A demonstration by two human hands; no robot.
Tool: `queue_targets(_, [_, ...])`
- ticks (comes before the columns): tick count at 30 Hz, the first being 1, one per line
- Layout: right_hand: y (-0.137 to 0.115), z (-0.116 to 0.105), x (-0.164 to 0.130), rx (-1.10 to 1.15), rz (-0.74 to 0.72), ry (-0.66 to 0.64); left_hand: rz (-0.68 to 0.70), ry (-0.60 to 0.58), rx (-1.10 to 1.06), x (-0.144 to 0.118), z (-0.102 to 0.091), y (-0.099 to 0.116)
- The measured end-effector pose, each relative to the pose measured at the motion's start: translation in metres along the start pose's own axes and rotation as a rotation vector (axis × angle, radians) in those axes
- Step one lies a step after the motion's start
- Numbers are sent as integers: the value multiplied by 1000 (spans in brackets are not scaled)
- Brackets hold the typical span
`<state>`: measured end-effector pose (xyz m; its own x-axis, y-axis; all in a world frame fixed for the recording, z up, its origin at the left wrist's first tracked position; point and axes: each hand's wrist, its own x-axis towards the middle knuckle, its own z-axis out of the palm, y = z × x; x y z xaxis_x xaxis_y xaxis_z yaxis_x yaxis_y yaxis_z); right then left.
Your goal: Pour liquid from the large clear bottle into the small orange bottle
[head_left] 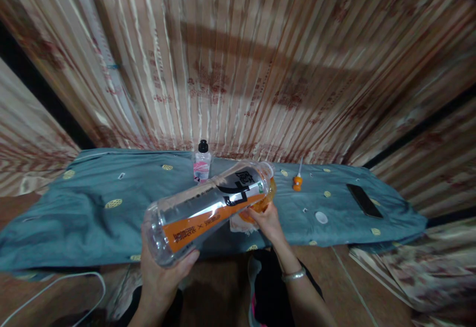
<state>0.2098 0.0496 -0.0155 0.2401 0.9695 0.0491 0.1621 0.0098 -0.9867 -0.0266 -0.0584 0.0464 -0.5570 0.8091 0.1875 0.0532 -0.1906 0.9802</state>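
Note:
A large clear plastic bottle [211, 208] with a silver and orange label lies tilted, its base in my left hand [159, 272] and its neck pointing to the right. My left fingers wrap around the base. Beneath that neck, my right hand [267, 222] grips a translucent orange bottle [268, 197], mostly hidden behind the large one. The two bottle mouths are close, but I cannot tell whether they touch. A whitish cloth or tissue [240, 225] shows below the right hand. An orange spray head [297, 183] with a thin tube stands to the right on the bedding.
Green patterned bedding [111, 228] covers the long surface. On it are a small black-capped bottle [202, 164], a round white cap [321, 217] and a dark phone [364, 201]. Pleated curtains [238, 69] hang behind. A white cable [70, 275] curves at lower left.

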Motion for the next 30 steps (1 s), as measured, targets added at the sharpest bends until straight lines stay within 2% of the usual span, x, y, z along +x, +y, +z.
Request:
queue_targets(14, [0, -1, 0, -43, 22, 15, -20, 6, -41, -2, 3, 2])
queue_targets(22, [4, -1, 0, -5, -7, 5, -6, -23, 14, 2, -2, -2])
queue_targets(30, [5, -2, 2, -18, 17, 2, -41, 8, -16, -2, 2, 2])
